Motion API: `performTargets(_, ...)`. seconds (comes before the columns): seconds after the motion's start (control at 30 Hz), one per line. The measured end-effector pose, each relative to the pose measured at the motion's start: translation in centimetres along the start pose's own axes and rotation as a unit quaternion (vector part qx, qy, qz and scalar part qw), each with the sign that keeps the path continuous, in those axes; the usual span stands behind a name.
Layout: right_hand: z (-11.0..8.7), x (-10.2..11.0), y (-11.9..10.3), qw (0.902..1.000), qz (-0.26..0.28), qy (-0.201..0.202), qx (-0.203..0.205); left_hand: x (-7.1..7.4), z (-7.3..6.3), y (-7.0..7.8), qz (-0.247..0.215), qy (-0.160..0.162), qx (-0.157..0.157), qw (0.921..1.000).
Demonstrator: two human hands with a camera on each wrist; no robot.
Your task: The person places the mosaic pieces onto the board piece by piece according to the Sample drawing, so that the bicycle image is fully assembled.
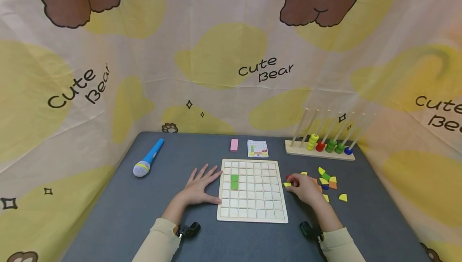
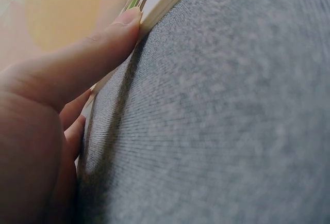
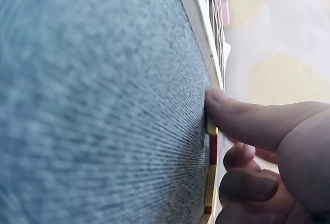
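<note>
A white grid board [image 1: 252, 218] lies flat on the table, with two green squares [image 1: 234, 182] set in its left part. My left hand [image 1: 196, 190] has its fingers spread, and its thumb and fingertips touch the board's left edge. In the left wrist view the thumb [image 2: 98, 53] rests against the board's side [image 2: 165, 4]. Just right of the board, my right hand [image 1: 304, 188] pinches a yellow rounded piece [image 1: 287, 184] close to the table. The right wrist view shows only a bit of this yellow piece [image 3: 211, 127], below the thumb.
Several yellow, green, orange and blue pieces [image 1: 343, 198] lie right of my right hand. Behind the board are a pink block [image 1: 234, 145] and a pattern card [image 1: 258, 148]. A peg stand with coloured beads [image 1: 319, 153] stands back right; a blue toy microphone [image 1: 148, 158] lies left.
</note>
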State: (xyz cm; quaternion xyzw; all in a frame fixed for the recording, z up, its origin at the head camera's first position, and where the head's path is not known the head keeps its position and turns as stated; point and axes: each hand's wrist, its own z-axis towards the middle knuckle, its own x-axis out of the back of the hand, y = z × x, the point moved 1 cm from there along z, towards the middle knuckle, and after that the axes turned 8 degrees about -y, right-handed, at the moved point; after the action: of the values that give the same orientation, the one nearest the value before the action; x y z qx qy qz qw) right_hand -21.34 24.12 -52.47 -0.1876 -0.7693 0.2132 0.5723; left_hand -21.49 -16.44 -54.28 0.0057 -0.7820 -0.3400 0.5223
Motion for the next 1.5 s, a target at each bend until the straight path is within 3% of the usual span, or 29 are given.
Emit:
performTargets(0.3,-0.3,0.4,-0.4,0.9997,0.006,0.022,0.012,0.1,-0.1,0.2,0.000,0.001,0.001,1.0000)
performTargets(0.57,-0.3,0.9,-2.2,0.9957,0.061,0.050,0.049,0.0,-0.2,0.2,0.003,0.003,0.004,1.0000)
performTargets(0.77,-0.1,0.9,-4.1,0.9910,0.101,0.071,0.051,-0.1,0.1,0.0,0.008,0.007,0.001,0.9999)
performTargets(1.0,0.4,0.2,-6.0,0.9842,0.155,0.050,0.069,-0.2,0.1,-0.1,0.005,0.006,0.005,1.0000)
performTargets(1.5,1.7,-2.0,-9.5,0.9815,0.151,0.010,0.117,-0.1,0.0,0.0,0.000,0.008,0.004,1.0000)
